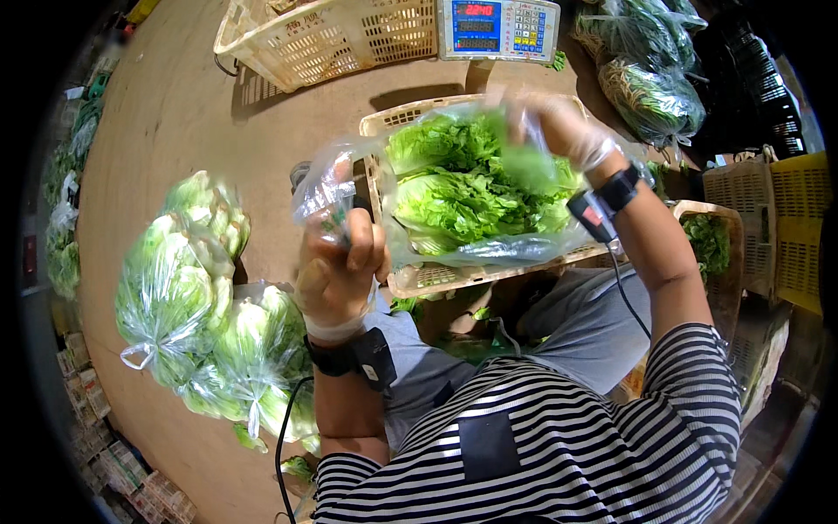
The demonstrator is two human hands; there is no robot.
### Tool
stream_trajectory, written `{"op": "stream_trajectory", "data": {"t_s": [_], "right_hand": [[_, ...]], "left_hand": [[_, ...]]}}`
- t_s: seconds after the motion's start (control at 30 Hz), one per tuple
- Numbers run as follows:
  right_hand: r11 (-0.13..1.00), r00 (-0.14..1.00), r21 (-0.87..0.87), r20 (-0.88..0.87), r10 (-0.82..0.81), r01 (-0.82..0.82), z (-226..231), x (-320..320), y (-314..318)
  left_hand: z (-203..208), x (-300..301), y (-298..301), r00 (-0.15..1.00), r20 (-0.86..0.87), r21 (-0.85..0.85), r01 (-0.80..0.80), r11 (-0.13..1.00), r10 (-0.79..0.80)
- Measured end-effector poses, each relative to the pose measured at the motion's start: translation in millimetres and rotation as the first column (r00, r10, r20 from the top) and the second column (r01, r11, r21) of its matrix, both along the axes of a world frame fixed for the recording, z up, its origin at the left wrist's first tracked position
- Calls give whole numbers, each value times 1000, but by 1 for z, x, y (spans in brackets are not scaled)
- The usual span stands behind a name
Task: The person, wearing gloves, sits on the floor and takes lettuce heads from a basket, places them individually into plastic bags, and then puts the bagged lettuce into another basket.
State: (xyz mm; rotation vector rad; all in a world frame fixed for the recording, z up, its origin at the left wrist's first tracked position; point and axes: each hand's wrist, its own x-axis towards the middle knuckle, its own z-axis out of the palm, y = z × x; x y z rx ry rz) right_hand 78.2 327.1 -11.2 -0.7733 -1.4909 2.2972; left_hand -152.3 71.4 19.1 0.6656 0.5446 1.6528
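Green leafy lettuce (pixel 463 199) lies in a clear plastic bag (pixel 515 247) spread inside a shallow cream crate (pixel 449 279) in front of me. At the crate's left side, my left hand (pixel 342 272) is closed, its fingers curled round the gathered left edge of the bag. Over the far right part of the lettuce is my right hand (pixel 554 122), its fingers smeared by motion. A blurred green leaf (pixel 528 168) shows just under it; whether the hand holds it is unclear.
Several tied bags of lettuce (pixel 170 301) rest on the floor at left. Beyond the crate stand a larger cream crate (pixel 336 39) and a digital scale (pixel 497 31). Bagged greens (pixel 650 100) lie far right, near a yellow crate (pixel 799 231). Loose leaves (pixel 410 306) are below the crate.
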Motion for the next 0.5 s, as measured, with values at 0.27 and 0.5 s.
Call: {"op": "stream_trajectory", "data": {"t_s": [0.27, 0.5], "right_hand": [[918, 956, 349, 280, 92, -190, 60, 48, -50], [422, 446, 904, 406, -798, -68, 11, 255, -102]], "left_hand": [[-14, -15, -1, 977, 85, 174, 178, 969, -194], [-28, -47, -5, 985, 105, -118, 152, 981, -140]]}}
